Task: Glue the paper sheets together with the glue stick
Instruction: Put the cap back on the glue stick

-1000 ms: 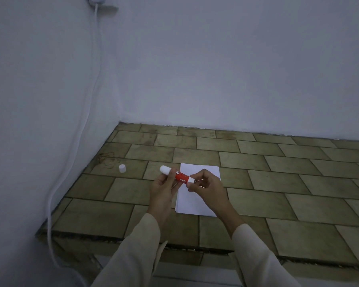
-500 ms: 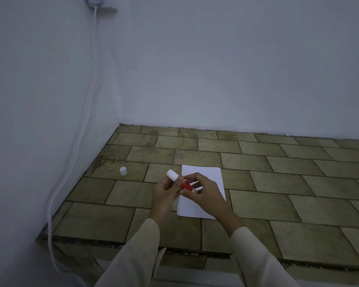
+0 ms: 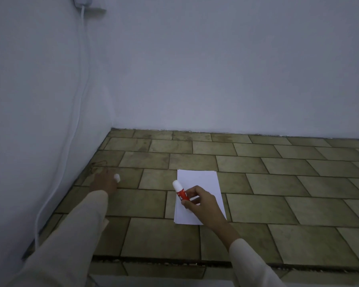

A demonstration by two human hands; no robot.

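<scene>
A tiled ledge (image 3: 257, 206) of olive-brown slabs runs into a corner of pale walls. The right hand (image 3: 201, 204) has its fingers curled round the red barrel of the glue stick (image 3: 180, 191), whose white end points toward 11 o'clock; hand and stick hover over the left edge of the paper sheets (image 3: 201, 183), a small white stack lying flat on the tiles. At 9 o'clock from the stack, well apart from it, the left hand (image 3: 104, 181) is stretched out low over the tiles, with a small white cap (image 3: 117, 177) at its fingertips; blur hides whether it grips the cap or only touches it. A white cable (image 3: 79, 104) hangs down the left wall.
</scene>
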